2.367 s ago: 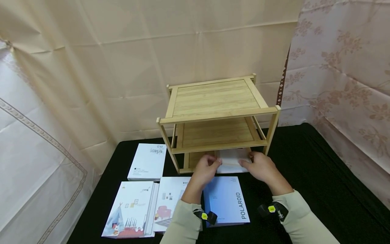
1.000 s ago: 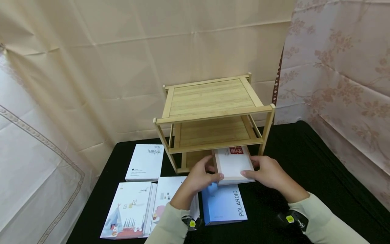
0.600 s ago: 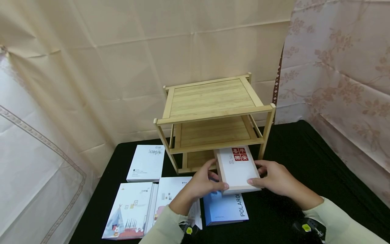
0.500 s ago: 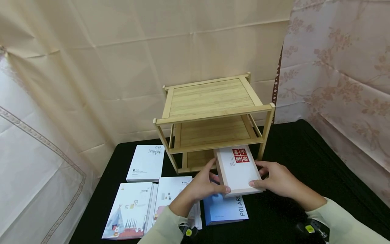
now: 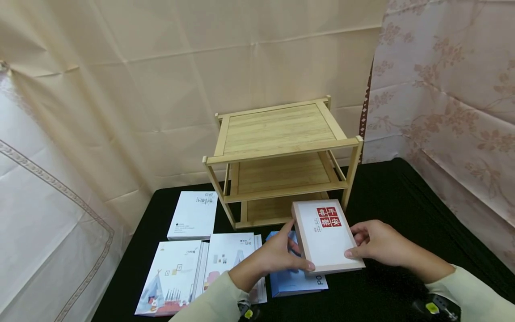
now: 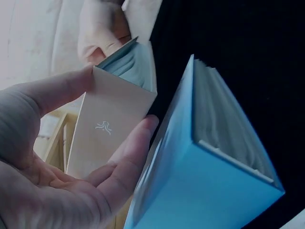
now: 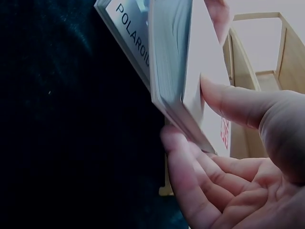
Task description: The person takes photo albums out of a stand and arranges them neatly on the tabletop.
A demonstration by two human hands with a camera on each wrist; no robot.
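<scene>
A white photo album (image 5: 327,241) with a red four-character block and a pale pinkish spine is held in both hands, tilted, just in front of the shelf. My left hand (image 5: 277,252) grips its spine side, thumb at the near corner and fingers beneath. The right hand (image 5: 380,243) pinches the opposite edge, thumb on the cover. In the left wrist view the plain spine (image 6: 107,126) shows a small white emblem. Sleeve-like pages (image 7: 171,52) show at the album's edge in the right wrist view. A blue POLAROID album (image 5: 295,284) lies below, partly hidden by the held one.
A three-tier wooden shelf (image 5: 281,129) stands at the back of the black-covered table (image 5: 386,197). Left of the blue album lie a white album (image 5: 193,214), one with a tent picture (image 5: 169,273) and one with a pink armchair (image 5: 229,250). Curtains hang behind and at the sides.
Both hands have drawn the white album out from the shelf's bottom tier, toward me and to the right. It now overlaps the blue album in the head view, its red characters fully visible.
</scene>
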